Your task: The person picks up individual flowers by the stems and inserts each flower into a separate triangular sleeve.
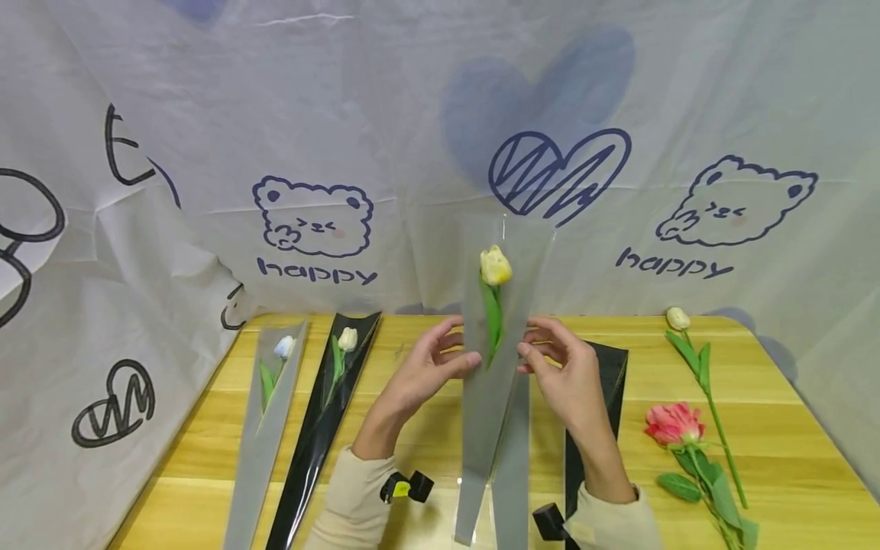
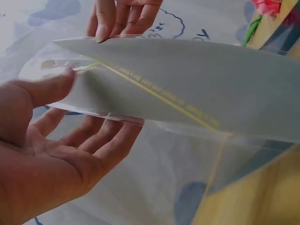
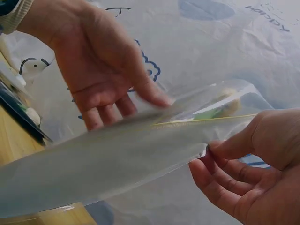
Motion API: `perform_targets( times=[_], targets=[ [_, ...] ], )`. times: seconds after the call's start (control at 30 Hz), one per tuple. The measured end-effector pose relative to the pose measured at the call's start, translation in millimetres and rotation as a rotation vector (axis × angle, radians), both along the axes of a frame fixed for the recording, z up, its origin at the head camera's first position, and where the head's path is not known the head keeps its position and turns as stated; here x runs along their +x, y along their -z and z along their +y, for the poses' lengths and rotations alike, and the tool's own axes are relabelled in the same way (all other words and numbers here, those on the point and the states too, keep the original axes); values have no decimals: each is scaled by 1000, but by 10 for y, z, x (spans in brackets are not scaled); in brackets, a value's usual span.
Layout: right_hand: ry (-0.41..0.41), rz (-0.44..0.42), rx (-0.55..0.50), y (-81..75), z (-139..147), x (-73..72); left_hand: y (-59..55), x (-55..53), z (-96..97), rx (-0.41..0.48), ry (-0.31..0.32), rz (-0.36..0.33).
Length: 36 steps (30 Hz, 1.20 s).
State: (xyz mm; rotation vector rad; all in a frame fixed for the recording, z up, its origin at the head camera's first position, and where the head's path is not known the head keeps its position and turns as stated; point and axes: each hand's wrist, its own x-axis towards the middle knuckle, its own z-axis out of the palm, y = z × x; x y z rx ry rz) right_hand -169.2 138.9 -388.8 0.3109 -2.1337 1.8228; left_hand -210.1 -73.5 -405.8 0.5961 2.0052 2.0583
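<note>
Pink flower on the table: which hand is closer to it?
The right hand: it holds the right edge of the gray wrapper, left of the pink flower. The left hand is farther left, at the wrapper's other edge.

A tapered, grey-and-clear plastic sleeve [image 1: 486, 401] is upright near frame centre. It encloses a pale-yellow, green-leaved tulip [image 1: 496, 266].

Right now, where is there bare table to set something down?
Bare table: right of the loose white tulip, out to the edge; also a narrower strip between the black-wrapped flower and the left hand. Crowded: by the right hand, where a black wrapper lies, and where the rose nears the tulip's stem.
</note>
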Motion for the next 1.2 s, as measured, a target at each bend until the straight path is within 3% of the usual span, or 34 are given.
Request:
perform_targets(
  times=[0.07,0.13,0.43,0.6,0.83,0.97,1.2],
  targets=[
    [7,-6,-6,20,22,-7,33,-14,26,-22,49,-13],
    [12,-21,-6,44,39,-19,66,-24,62,-24,62,-26],
    [-11,-165,35,147,123,-72,187,-47,141,-47,-37,-118],
    [21,-169,50,104,329,-54,335,-58,-28,-150,-106,-175],
    [197,-201,81,29,825,76,592,-25,-328,-246,-157,-232],
    [279,-247,70,43,1070,118,671,-17,-447,-392,-244,-203],
    [349,-335,60,74,1275,138,679,-4,-510,-778,-338,-137]
  ],
)
